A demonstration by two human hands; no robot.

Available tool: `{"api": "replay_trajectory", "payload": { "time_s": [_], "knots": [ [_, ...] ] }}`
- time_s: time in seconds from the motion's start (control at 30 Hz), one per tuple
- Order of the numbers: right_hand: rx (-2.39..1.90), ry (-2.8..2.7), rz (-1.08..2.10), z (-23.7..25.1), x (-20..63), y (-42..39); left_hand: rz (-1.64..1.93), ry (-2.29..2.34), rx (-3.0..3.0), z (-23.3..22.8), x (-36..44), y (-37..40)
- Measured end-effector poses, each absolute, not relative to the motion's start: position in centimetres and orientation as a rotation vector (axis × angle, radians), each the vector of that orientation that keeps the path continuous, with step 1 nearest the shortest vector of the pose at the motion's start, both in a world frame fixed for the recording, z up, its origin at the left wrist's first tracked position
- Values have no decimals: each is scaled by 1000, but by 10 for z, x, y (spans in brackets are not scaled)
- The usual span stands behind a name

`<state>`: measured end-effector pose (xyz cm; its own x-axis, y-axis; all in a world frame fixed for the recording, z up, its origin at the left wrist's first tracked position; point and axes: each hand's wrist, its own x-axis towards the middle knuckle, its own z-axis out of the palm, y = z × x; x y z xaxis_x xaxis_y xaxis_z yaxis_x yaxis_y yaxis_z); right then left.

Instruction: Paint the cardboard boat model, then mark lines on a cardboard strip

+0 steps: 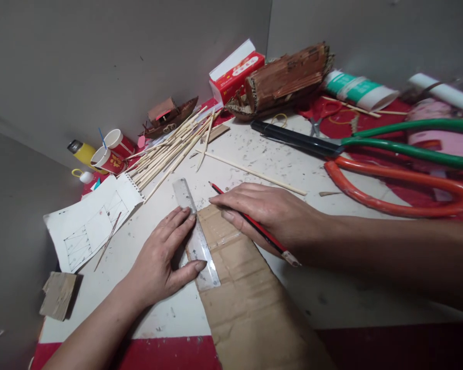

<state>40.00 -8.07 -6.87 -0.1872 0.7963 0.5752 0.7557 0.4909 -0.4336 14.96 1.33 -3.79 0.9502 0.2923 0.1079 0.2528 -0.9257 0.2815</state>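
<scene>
My left hand [160, 259] lies flat on a clear plastic ruler [195, 234], pinning it along the left edge of a brown cardboard sheet [247, 293]. My right hand [270, 213] rests on the cardboard's top end with a red pencil [254, 226] held under the fingers, its tip pointing away past the ruler's far end. Both sit on a white, scuffed work board [254, 154].
A bundle of thin wooden sticks [170, 149] lies behind the ruler, one long stick [250, 172] apart. Large green and orange handled shears [389, 159] lie at right. A sketch on paper [88, 226], paper cups [110, 154], model boats [281, 85] and a cardboard scrap [57, 295] surround the board.
</scene>
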Motion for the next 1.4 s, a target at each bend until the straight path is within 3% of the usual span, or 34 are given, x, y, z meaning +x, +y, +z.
{"api": "replay_trajectory", "payload": {
  "time_s": [1.4],
  "knots": [
    [-1325,-1965,85,-67,400,-81,194,351,2816,-37,151,18]
  ]
}}
